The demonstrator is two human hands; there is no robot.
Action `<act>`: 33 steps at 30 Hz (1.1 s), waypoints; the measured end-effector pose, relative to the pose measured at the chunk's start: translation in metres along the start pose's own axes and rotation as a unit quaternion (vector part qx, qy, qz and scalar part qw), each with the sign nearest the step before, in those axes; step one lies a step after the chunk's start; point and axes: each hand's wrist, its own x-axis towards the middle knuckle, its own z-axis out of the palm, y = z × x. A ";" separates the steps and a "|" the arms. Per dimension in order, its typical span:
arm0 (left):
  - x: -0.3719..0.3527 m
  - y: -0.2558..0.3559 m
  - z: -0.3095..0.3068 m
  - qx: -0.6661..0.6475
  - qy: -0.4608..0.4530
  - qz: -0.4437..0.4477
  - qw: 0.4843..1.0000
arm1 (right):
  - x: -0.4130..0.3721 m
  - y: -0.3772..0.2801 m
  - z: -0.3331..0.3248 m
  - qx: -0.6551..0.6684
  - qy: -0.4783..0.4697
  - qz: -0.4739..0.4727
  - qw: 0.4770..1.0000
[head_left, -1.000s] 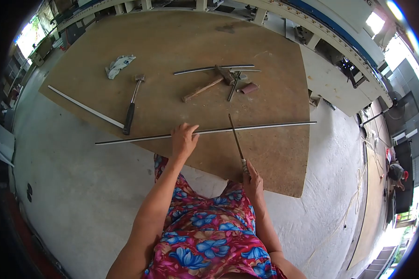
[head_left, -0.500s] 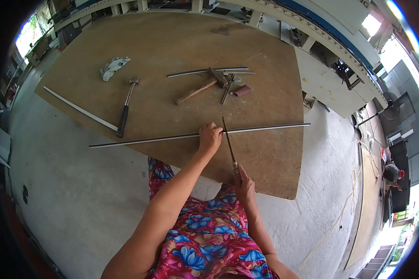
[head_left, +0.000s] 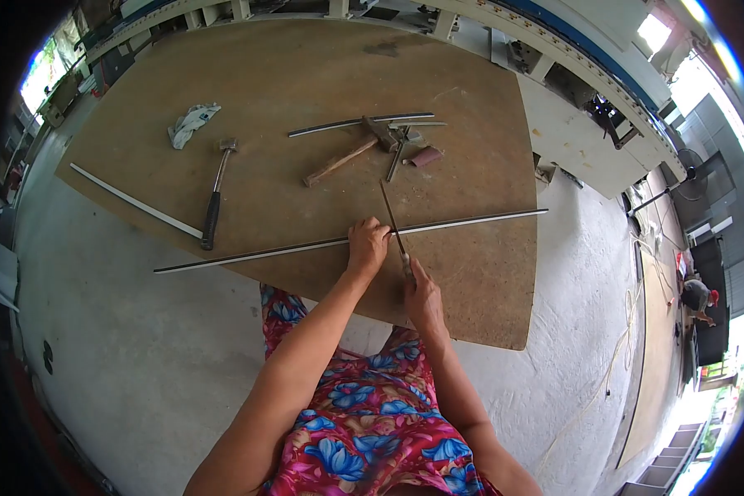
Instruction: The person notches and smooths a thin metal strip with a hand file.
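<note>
A long, thin metal strip [head_left: 471, 219], dark on one side and pale on the other, lies across the near part of the board, its left end past the edge. My left hand [head_left: 368, 246] is closed around its middle, pressing it to the board. In my right hand [head_left: 422, 296] is the handle of a slim dark file [head_left: 392, 214]. The file rests across the strip just right of my left fingers, its tip pointing away from me. Whether its edge has cut into the strip is too small to see.
Beyond lie a wooden-handled hammer [head_left: 343, 159], a short strip [head_left: 331, 128] and a reddish-brown roll [head_left: 424, 156]. Leftward are a black-handled hammer [head_left: 212, 211], a pale strip [head_left: 136, 201] and a crumpled cloth [head_left: 193, 125]. A person [head_left: 698, 296] is far right.
My right hand has pushed the file forward and slightly left across the strip. My left hand keeps its hold, and the strip looks slightly more tilted as the view shifts.
</note>
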 end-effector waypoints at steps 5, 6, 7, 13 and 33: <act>0.000 0.002 -0.001 0.000 -0.011 -0.014 1.000 | 0.008 -0.002 0.010 -0.008 0.038 -0.027 0.999; -0.001 0.002 -0.001 -0.005 -0.009 -0.015 1.000 | -0.001 -0.002 0.008 -0.010 0.039 -0.024 0.999; 0.000 0.002 0.000 -0.011 -0.005 -0.015 1.000 | -0.012 -0.001 0.003 -0.001 0.034 -0.021 0.999; -0.001 0.001 0.001 0.016 -0.023 -0.022 0.999 | -0.076 0.013 -0.018 -0.020 0.014 -0.009 1.000; 0.000 0.003 0.002 0.003 -0.007 -0.018 1.000 | -0.037 -0.003 -0.012 -0.019 0.001 0.020 1.000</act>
